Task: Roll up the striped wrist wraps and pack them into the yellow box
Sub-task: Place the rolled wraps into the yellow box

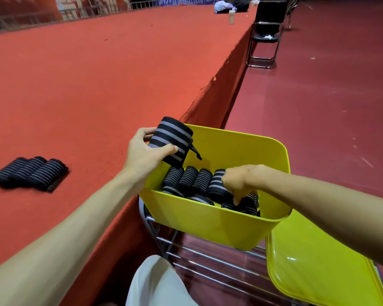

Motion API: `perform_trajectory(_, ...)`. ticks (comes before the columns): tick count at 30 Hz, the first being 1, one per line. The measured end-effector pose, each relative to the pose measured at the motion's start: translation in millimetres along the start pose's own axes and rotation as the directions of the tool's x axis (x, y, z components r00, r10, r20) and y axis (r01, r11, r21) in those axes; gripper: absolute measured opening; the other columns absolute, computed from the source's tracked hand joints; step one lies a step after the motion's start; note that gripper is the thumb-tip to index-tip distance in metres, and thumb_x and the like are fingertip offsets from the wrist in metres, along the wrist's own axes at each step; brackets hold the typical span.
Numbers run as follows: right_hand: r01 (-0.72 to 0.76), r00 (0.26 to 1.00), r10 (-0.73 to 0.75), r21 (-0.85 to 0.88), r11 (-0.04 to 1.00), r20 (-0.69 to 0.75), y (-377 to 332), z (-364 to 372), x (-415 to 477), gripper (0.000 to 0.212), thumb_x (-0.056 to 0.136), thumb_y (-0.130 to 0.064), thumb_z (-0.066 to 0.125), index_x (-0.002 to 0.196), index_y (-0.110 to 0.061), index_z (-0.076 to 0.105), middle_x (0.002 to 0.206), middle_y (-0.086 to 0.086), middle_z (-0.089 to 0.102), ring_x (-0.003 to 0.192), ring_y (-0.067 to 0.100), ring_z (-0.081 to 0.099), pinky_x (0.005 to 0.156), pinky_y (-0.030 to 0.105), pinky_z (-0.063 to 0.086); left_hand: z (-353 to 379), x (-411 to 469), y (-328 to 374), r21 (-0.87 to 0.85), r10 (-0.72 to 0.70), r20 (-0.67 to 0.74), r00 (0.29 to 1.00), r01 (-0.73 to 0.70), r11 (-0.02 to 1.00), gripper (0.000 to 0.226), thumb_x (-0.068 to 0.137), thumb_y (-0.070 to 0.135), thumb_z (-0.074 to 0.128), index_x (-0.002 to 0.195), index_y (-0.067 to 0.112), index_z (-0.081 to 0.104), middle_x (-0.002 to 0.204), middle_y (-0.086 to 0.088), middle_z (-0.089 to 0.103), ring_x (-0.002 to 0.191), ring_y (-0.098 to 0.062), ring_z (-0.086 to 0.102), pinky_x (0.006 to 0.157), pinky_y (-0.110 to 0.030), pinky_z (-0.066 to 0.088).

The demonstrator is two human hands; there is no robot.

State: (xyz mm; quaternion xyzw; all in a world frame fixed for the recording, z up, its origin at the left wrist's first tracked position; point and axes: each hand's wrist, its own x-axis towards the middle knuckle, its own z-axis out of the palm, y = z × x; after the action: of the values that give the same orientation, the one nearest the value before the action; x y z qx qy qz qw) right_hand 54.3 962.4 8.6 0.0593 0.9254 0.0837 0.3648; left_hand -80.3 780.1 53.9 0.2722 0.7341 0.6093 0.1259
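- The rolled black wrist wrap with grey stripes (171,138) is held in the air over the near-left corner of the box. Its loose thumb-loop tail hangs from the right side.
- The left hand (145,151) grips this roll, thumb across the front and fingers curled behind. That clamp probably keeps the coil from springing open before it is set down.
- The glossy yellow plastic box (208,219) sits just below it, tilted on a wire rack (208,255) so that its mouth faces the person.
- Inside, the packed rolls (190,180) stand side by side in a row, with more lying in front of them. The box is partly filled.
- The right hand (239,180) reaches down among these rolls, knuckles up and one finger pointing into a gap. It seems to be pushing them aside to make room, but I cannot tell whether it is pinching one or only pressing.
- A pile of striped wraps (29,173) lies well apart to the left on the red carpeted platform (97,74), so I judge that more packing is ahead.
- A glossy yellow panel (318,266) leans beside the rack on the right.
- A black folding chair (265,34) stands far back on the darker floor.
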Motion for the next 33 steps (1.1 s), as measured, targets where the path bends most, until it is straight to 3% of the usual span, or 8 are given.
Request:
perform_trajectory(3, 0.079, 0.928, 0.079, 0.402, 0.912, -0.363, 21.3, -21.9, -5.2, 0.03, 0.094, -0.036, 0.062, 0.084, -0.009, 0.071, 0.075, -0.001, 0.073, 0.058, 0.01, 0.067, 0.065, 0.029, 0.057, -5.4, -3.8, 3.9, -0.012, -0.029, -0.002, 1.0, 0.029, 1.0, 0.054, 0.067, 0.013, 0.083, 0.114, 0.02, 0.058, 0.112, 0.0, 0.063, 0.088, -0.009, 0.064, 0.071, -0.022, 0.048)
perform_trajectory(7, 0.488, 0.681, 0.286, 0.709, 0.509, -0.674, 17.8, -69.2, -25.0, 0.038, 0.102, -0.041, 0.043, 0.109, -0.013, 0.067, 0.101, 0.0, 0.072, 0.084, 0.018, 0.069, 0.071, 0.026, 0.056, -12.1, -13.9, 12.2, -0.015, -0.044, 0.026, 0.999, 0.045, 0.999, 0.059, 0.057, 0.023, 0.081, 0.112, 0.021, 0.06, 0.11, -0.002, 0.065, 0.088, -0.013, 0.066, 0.071, -0.026, 0.051)
perform_trajectory(10, 0.602, 0.753, 0.116, 0.75, 0.276, -0.647, 0.5, -95.6, -31.1, 0.05, 0.099, -0.056, 0.032, 0.136, -0.028, 0.05, 0.131, -0.004, 0.058, 0.115, 0.02, 0.058, 0.096, 0.036, 0.049, -17.3, -22.2, 16.9, -0.04, -0.044, 0.052, 0.998, 0.046, 0.998, 0.058, 0.054, 0.023, 0.078, 0.109, 0.02, 0.061, 0.109, -0.005, 0.066, 0.087, -0.013, 0.067, 0.08, -0.03, 0.056)
perform_trajectory(12, 0.598, 0.797, -0.043, 0.776, 0.202, -0.603, -7.3, -102.4, -30.5, 0.047, 0.095, -0.055, 0.046, 0.134, -0.029, 0.051, 0.13, -0.003, 0.06, 0.118, 0.022, 0.058, 0.097, 0.039, 0.046, -20.2, -25.1, 18.6, -0.042, -0.044, 0.075, 0.996, 0.048, 0.998, 0.06, 0.051, 0.024, 0.079, 0.109, 0.019, 0.062, 0.108, -0.006, 0.067, 0.087, -0.013, 0.068, 0.079, -0.03, 0.055)
perform_trajectory(19, 0.654, 0.755, -0.052, 0.745, 0.134, -0.654, -6.2, -94.7, -28.7, 0.034, 0.09, -0.017, 0.067, 0.122, -0.009, 0.062, 0.11, 0.005, 0.071, 0.096, 0.012, 0.069, 0.076, 0.022, 0.054, -24.5, -20.3, 12.4, -0.102, -0.119, 0.147, 0.982, 0.134, 0.986, 0.062, 0.051, 0.026, 0.089, 0.109, 0.015, 0.068, 0.108, -0.01, 0.071, 0.097, -0.025, 0.07, 0.09, -0.047, 0.055)
perform_trajectory(25, 0.524, 0.847, 0.049, 0.847, 0.091, -0.53, 7.6, -69.9, 1.6, 0.054, 0.075, -0.04, 0.073, 0.111, 0.0, 0.067, 0.111, 0.02, 0.069, 0.1, 0.033, 0.067, 0.09, 0.044, 0.051, -25.3, -2.5, 0.4, 0.181, -0.152, 0.299, 0.942, 0.1, 0.978, 0.049, 0.082, 0.028, 0.076, 0.125, 0.019, 0.055, 0.109, 0.0, 0.068, 0.101, -0.009, 0.065, 0.091, -0.028, 0.051)
perform_trajectory(29, 0.37, 0.904, 0.175, 0.919, 0.137, -0.39, 10.5, -59.9, 33.7, 0.054, 0.072, -0.045, 0.077, 0.102, -0.001, 0.071, 0.095, 0.013, 0.073, 0.083, 0.025, 0.068, 0.071, 0.035, 0.054, -38.6, 5.0, -10.5, 0.262, 0.025, 0.189, 0.982, -0.075, 0.962, 0.031, 0.087, 0.014, 0.069, 0.116, 0.018, 0.06, 0.096, 0.002, 0.069, 0.089, -0.009, 0.063, 0.085, -0.03, 0.051)
perform_trajectory(33, 0.227, 0.921, 0.28, 0.957, 0.18, -0.271, 5.1, -49.6, 63.7, 0.052, 0.073, -0.05, 0.077, 0.097, -0.004, 0.075, 0.096, 0.007, 0.075, 0.088, 0.023, 0.07, 0.078, 0.035, 0.056, -50.5, 11.2, -19.5, 0.267, 0.145, 0.114, 0.983, -0.171, 0.948, 0.027, 0.087, 0.008, 0.065, 0.111, 0.02, 0.062, 0.089, 0.0, 0.07, 0.088, -0.014, 0.064, 0.088, -0.031, 0.05)
